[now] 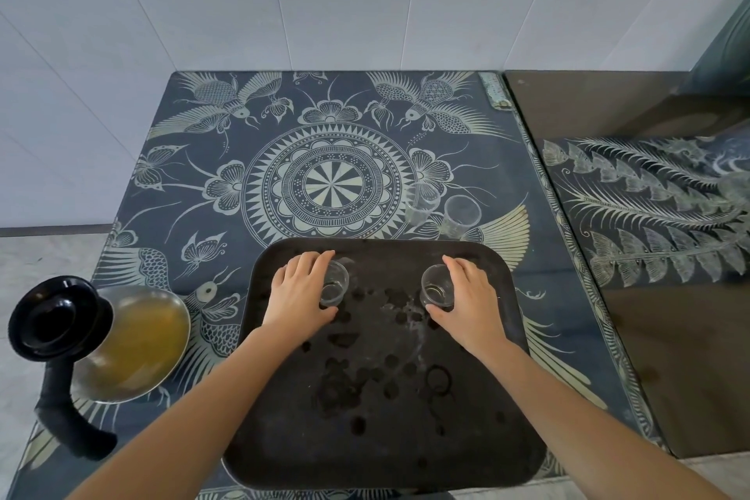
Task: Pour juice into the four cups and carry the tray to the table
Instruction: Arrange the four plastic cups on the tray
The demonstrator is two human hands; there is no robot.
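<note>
Two small clear glass cups (333, 283) (437, 285) are standing mid-frame on the dark stained rectangular tray (377, 410), left hand (299, 292) and right hand (466, 296) each clasping one's side; light, slick, breakable, so gripping low looks safest.

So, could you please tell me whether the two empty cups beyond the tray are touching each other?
Apart. The head view shows dark cloth between the left cup and the right cup, both off the tray.

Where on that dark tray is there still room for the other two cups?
The near half of the dark tray, between the forearms, is bare. The far strip is crowded: left hand and right hand each grip a clear cup.
</note>
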